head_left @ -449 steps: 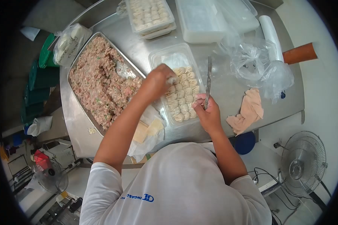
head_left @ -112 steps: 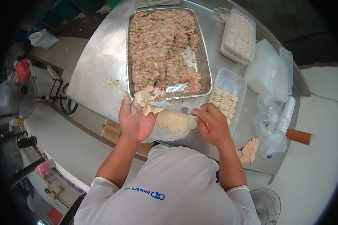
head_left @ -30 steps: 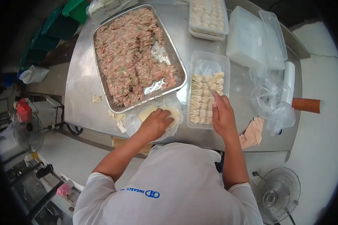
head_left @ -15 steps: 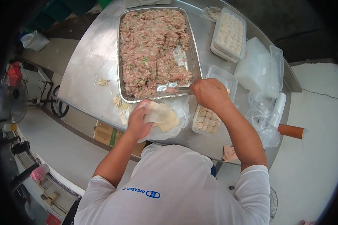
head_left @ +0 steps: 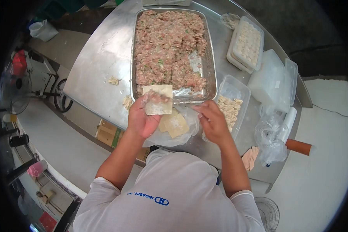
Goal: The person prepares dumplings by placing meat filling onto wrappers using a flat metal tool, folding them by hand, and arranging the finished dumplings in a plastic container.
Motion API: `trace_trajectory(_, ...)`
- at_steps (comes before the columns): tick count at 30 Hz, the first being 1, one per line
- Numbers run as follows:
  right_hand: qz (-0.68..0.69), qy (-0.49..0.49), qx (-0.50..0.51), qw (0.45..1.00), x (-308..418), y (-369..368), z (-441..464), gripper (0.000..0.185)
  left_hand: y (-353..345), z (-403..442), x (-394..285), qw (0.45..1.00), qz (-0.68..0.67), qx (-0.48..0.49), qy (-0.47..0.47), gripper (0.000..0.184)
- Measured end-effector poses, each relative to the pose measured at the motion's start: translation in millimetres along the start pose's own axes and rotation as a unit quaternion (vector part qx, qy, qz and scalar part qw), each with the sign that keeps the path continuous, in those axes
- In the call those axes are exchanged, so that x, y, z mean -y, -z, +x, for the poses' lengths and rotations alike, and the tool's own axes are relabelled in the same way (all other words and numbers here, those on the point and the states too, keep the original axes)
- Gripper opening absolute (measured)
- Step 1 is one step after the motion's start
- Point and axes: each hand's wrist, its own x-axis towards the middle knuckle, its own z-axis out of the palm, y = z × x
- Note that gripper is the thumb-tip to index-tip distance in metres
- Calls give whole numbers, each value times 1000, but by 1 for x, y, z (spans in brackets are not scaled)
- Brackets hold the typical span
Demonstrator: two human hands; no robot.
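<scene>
My left hand holds up a square dumpling wrapper by its left side, with a smear of pink filling on its upper part. In my right hand is a thin metal utensil pointing left toward that wrapper; its kind is unclear. Just beyond my hands is a metal tray of minced meat filling, its lower right corner scraped bare. More square wrappers lie on a plastic bag below my hands. A clear container of folded dumplings is right of my right hand.
Stacked containers of dumplings stand at the table's back right, beside translucent tubs. Crumpled plastic bags, a roll and a pink cloth lie along the right edge. Wrapper scraps dot the steel table.
My right hand has moved down and left from the tray's corner, bringing the utensil to the wrapper. My left hand has turned the wrapper flat, and filling now shows on it.
</scene>
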Motion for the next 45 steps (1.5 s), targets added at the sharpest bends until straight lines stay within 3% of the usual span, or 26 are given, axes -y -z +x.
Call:
trace_trajectory(1, -10, -13, -9, 1000, 5, -5, -4, 27, -22, 0, 3, 997, -57, 45, 26, 27)
trace_trajectory(3, -25, -22, -26, 999, 2, -5, -15, 30, -29, 1, 9, 999, -36, -3, 7, 19)
trace_trajectory(5, -122, -6, -31, 992, 0, 6, -23, 34, 21, 24, 11, 982, -95, 166, 11, 21)
trace_trajectory(6, -121, -6, -33, 992, 4, 12, -26, 34, 2, 15, 9, 1000, -2, 14, -18, 16)
trace_trajectory(7, -138, -13, -46, 989, 10, 19, -31, 37, -23, 10, 10, 1000, 1, 13, -16, 16)
trace_trajectory(9, -154, -23, -60, 986, 13, 20, -34, 39, -62, 2, 13, 984, 108, -120, -72, 19)
trace_trajectory(10, -144, -9, -64, 988, 14, 18, -34, 39, -57, 3, 16, 984, 109, -119, -70, 19)
trace_trajectory(14, -182, 33, -62, 981, 1, -1, -28, 39, -36, 12, 23, 994, 75, -52, -52, 27)
trace_trajectory(18, -154, 12, -69, 986, 13, 12, -30, 37, -53, -5, 8, 999, 6, 38, -15, 40)
trace_trajectory(21, -67, 7, -86, 994, 25, 35, -33, 34, -42, -7, -4, 988, 123, 90, 39, 43)
trace_trajectory(22, -76, 6, -59, 995, 26, 43, -35, 33, -37, -8, -2, 954, 291, 66, 31, 40)
trace_trajectory(23, -85, 4, -32, 996, 27, 48, -37, 33, -35, -10, -3, 953, 292, 69, 35, 40)
trace_trajectory(24, -86, -2, -36, 996, 30, 51, -37, 33, -35, -13, -5, 865, 486, 122, 18, 42)
trace_trajectory(25, -123, 9, -2, 992, 32, 53, -36, 32, -36, -16, -4, 735, 656, 171, 0, 45)
trace_trajectory(27, -161, 18, 24, 987, 35, 58, -38, 32, -41, -15, 7, 708, 678, 190, -55, 41)
trace_trajectory(29, -211, 11, 45, 976, 36, 63, -43, 31, -39, -10, 15, 609, 760, 202, -103, 36)
trace_trajectory(33, -139, -54, 23, 989, 23, 78, -63, 26, -42, -2, 30, 554, 777, 235, -187, 34)
trace_trajectory(35, -21, -107, -39, 993, 8, 72, -76, 20, -44, 5, 34, 640, 734, 146, -174, 30)
trace_trajectory(37, 17, -150, -36, 988, 1, 59, -81, 18, -50, 6, 45, 663, 719, 121, -171, 20)
trace_trajectory(39, 54, -193, -37, 979, -7, 33, -87, 18, -50, 8, 63, 806, 584, 71, -67, 15)
trace_trajectory(40, 189, -199, -74, 959, -12, 12, -93, 21, -41, 14, 74, 840, 521, 140, -63, 20)
trace_trajectory(41, 320, -199, -111, 920, -13, -2, -94, 25, -52, 10, 92, 855, 495, 145, -57, 24)
trace_trajectory(42, 324, -200, -119, 917, -8, -5, -90, 25, -69, 2, 112, 868, 470, 150, -52, 29)
trace_trajectory(43, 443, -210, -145, 860, 0, -4, -84, 26, -84, -5, 123, 900, 393, 173, 76, 39)
trace_trajectory(44, 554, -214, -169, 786, 2, -2, -83, 28, -91, -8, 135, 897, 398, 173, 79, 31)
trace_trajectory(45, 558, -214, -178, 782, -3, -1, -86, 28, -94, -9, 144, 895, 404, 173, 83, 25)
